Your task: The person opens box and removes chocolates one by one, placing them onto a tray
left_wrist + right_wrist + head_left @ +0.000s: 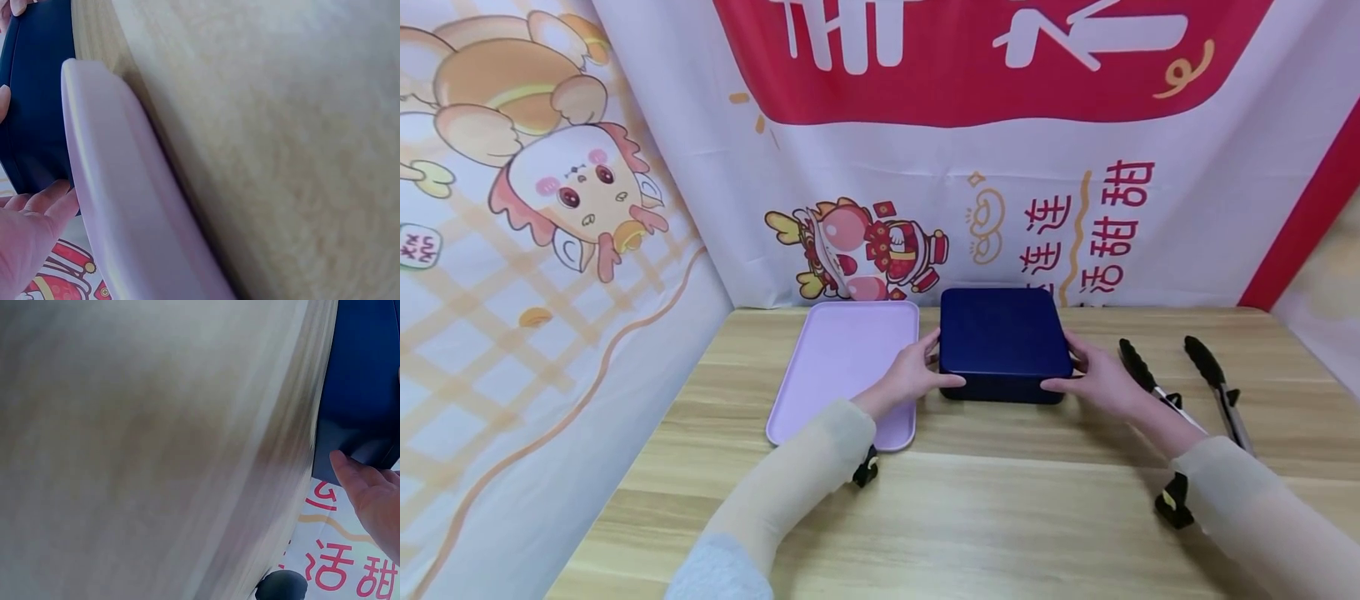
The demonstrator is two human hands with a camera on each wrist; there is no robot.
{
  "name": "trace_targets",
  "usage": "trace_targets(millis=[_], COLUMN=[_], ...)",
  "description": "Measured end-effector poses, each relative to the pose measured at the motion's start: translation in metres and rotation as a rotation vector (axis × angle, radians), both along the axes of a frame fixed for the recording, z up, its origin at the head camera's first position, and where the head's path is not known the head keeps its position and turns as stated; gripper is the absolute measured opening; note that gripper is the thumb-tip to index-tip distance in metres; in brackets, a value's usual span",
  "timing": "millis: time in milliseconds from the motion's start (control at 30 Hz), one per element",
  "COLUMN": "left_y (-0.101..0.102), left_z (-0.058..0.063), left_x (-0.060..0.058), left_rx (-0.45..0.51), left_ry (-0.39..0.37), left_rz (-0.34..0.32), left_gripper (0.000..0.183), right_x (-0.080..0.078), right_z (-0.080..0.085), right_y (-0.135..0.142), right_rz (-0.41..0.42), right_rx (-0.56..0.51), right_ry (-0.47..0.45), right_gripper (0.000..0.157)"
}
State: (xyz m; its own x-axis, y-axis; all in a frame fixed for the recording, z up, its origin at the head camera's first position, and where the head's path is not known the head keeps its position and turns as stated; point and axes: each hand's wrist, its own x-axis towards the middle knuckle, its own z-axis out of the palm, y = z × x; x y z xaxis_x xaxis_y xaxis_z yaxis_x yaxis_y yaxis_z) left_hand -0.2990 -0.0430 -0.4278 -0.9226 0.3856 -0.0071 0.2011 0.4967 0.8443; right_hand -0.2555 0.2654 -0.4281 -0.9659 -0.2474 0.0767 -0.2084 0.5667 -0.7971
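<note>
A dark blue lidded box (1003, 333) stands on the wooden table by the back wall. My left hand (913, 371) grips its left side, thumb across the front face and fingers along the side. On the opposite side my right hand (1101, 379) holds it the same way. The left wrist view shows the left fingers against the side of the box near its back corner. In the right wrist view, the right fingertips (340, 461) touch the box's side. Whether the box's base is off the table I cannot tell.
A pale purple tray (842, 350) lies left of the box, partly under my left forearm. Tongs (1213, 375) with black tips and metal arms lie to the right, partly hidden by my right arm. Printed cloth (865, 167) hangs behind the wooden table (970, 517).
</note>
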Motion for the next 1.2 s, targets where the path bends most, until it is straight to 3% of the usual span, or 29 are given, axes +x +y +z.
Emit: trace_targets(millis=[700,933,967,1167,1200], left_y=[0.003,0.002,0.002,0.002,0.001], left_z=[-0.001,-0.002,0.002,0.004,0.0], left_x=[-0.006,-0.006,-0.003,-0.006,-0.009], left_rx=[-0.015,0.075,0.088,0.078,0.072], left_ry=[0.005,-0.032,-0.043,-0.053,-0.051], left_rz=[0.0,-0.026,-0.031,-0.015,-0.009], left_gripper=[0.103,0.102,0.101,0.098,0.099], right_x=[0.001,0.001,0.001,0.003,0.003], right_z=[0.005,0.009,0.01,0.012,0.012], right_y=[0.001,0.001,0.001,-0.003,-0.003], right_rz=[-0.011,-0.011,-0.018,-0.045,-0.044], right_rx=[-0.017,0.021,0.033,0.034,0.031], right_ry=[-0.052,-0.029,-0.025,-0.021,-0.018], right_gripper=[0.104,0.093,0.092,0.092,0.092])
